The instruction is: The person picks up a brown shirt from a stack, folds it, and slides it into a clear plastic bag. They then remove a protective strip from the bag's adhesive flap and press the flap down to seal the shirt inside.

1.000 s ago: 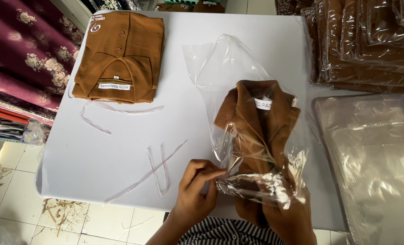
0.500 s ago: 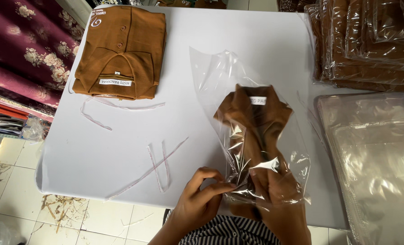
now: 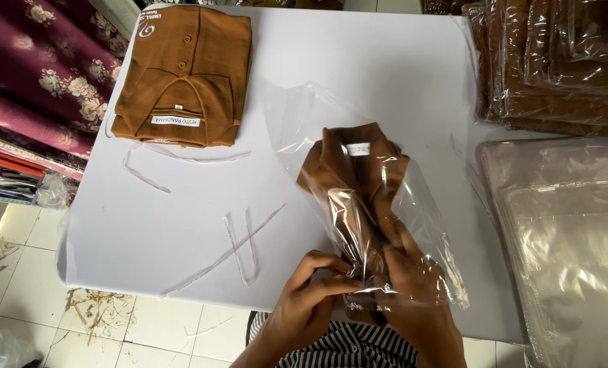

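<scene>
Gripping bagged brown shirt (image 3: 358, 184): both hands (image 3: 317, 293).

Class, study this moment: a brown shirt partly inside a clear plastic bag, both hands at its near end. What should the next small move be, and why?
Probably draw the clear bag further along the brown shirt. The shirt's near end bunches at the bag's mouth, where the left hand pinches the plastic and the right hand grips shirt through film; the collar end already lies inside.

Single head cam, looking steeply down at the white counter (image 3: 386, 75) from close above; floor visible lower left.
</scene>
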